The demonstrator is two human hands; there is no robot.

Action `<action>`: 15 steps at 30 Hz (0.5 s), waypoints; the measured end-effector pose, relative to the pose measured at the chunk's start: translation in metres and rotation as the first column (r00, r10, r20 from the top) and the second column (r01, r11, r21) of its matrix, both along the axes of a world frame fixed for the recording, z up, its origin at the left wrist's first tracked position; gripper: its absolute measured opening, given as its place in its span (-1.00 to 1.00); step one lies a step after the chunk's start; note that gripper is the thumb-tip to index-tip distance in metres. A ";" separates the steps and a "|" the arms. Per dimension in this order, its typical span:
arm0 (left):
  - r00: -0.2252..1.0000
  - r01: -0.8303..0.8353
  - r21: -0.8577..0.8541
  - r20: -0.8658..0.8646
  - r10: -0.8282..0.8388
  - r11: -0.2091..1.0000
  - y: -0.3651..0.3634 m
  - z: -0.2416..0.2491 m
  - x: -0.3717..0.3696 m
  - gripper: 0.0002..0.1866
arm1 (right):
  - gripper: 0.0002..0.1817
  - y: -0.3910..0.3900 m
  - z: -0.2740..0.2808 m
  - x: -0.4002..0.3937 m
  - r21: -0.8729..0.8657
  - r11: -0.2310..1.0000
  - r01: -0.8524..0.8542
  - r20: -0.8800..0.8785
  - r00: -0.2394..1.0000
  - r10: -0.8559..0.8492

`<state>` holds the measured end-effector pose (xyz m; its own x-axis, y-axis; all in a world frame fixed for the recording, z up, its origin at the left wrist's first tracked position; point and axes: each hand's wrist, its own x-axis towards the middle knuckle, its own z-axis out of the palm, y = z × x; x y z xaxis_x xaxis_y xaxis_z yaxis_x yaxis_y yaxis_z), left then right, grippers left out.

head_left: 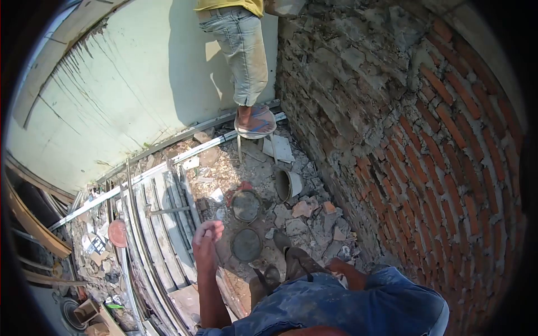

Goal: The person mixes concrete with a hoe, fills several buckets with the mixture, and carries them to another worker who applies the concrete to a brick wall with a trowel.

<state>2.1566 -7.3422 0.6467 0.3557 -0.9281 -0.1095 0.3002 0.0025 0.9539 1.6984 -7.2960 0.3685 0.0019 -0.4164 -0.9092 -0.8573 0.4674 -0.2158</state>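
Observation:
My left hand point(207, 234) is raised in front of me, its fingers curled in and nothing visible in them. Just right of it, on the ground by my feet, stands a round bucket of grey mortar point(246, 245). A second bucket of mortar point(245, 205) stands right behind the first. My right hand point(337, 265) hangs low beside my thigh, next to the rubble. Its fingers are too small and partly hidden to make out.
A person in a yellow top and light jeans point(241, 56) stands on a stool point(256, 124) at the back. An empty-looking bucket point(288, 186) lies tipped amid rubble point(302, 210). Long slatted panels point(159, 224) lie left. A brick wall point(437, 168) rises right.

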 end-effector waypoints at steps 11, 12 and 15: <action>0.996 0.036 -0.979 0.053 -0.078 -0.202 0.097 0.286 -0.118 -0.56 | -0.78 0.092 0.026 -0.101 -0.565 0.820 -0.090 -0.180 0.984 -0.016; 0.991 0.018 -0.957 -0.020 0.131 -0.289 0.104 0.300 -0.134 -0.35 | -0.79 0.088 0.037 -0.086 -0.453 0.665 0.594 0.174 0.790 -0.588; 0.995 0.021 -0.931 -0.015 0.095 -0.364 0.135 0.308 -0.156 -0.57 | -0.79 0.085 0.030 -0.067 -0.478 0.693 0.539 0.251 0.840 -0.480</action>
<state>2.0002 -7.2073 0.9550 0.3450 0.2699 0.8990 0.2098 0.9113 -0.3542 1.6312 -7.2108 0.3989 -0.2730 -0.7783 -0.5654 -0.4806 0.6195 -0.6207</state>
